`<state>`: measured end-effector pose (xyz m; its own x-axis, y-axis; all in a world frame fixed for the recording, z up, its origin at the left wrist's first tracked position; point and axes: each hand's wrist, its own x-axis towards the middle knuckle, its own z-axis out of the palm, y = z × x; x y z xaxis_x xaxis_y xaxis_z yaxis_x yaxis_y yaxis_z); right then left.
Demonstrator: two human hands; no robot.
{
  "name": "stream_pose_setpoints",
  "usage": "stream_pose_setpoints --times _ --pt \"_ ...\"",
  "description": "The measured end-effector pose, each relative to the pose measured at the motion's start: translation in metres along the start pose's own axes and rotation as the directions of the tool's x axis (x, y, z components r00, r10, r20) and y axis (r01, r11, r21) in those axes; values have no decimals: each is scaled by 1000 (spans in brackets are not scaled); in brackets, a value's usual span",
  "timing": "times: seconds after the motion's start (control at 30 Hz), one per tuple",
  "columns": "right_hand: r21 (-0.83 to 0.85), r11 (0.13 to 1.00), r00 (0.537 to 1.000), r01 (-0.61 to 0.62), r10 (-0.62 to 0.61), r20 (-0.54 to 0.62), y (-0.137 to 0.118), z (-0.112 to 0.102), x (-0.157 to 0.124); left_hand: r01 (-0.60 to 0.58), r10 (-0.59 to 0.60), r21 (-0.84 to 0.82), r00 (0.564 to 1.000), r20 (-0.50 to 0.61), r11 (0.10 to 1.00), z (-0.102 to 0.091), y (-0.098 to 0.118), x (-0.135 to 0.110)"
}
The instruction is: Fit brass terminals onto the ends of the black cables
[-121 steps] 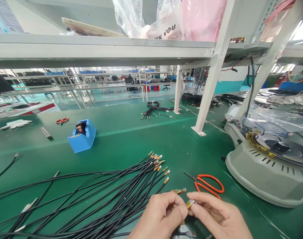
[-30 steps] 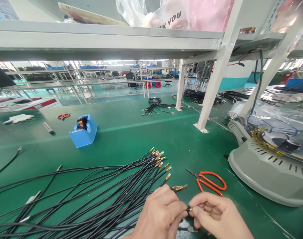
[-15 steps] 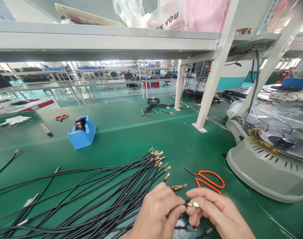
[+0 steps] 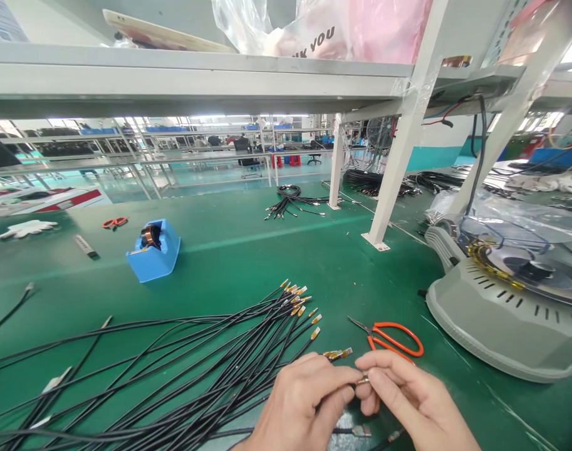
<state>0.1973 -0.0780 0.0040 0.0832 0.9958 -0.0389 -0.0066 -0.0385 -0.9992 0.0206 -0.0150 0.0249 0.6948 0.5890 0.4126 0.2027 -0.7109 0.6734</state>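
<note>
Blue tape dispenser [image 4: 153,250] far left on the green bench mat [image 4: 229,263]. Below it, a loose bundle of black cables [image 4: 187,369] with gold tips, fanned toward the hands. Left hand [image 4: 299,407] closed narrow on one cable end [image 4: 352,383]; right hand [image 4: 408,394] pinching a small gold connector [image 4: 362,379] on that end between thumb and forefinger. Orange-handled scissors [image 4: 389,338] lie just beyond, not touched — grey round machine [image 4: 497,313] further right.
</note>
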Motion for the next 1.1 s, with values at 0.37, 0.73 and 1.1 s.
stream_pose_setpoints --times 0.37,0.73,1.1 --pt "-756 653 895 -38 -314 -316 17 -33 9 561 -537 -654 799 269 507 12 -3 -2" --pt "-868 496 988 3 -137 -76 21 -49 23 526 -541 -669 813 215 524 11 0 -2" --pt "-876 482 999 6 -37 -14 4 -47 17 524 -548 -645 815 190 556 9 7 -1"
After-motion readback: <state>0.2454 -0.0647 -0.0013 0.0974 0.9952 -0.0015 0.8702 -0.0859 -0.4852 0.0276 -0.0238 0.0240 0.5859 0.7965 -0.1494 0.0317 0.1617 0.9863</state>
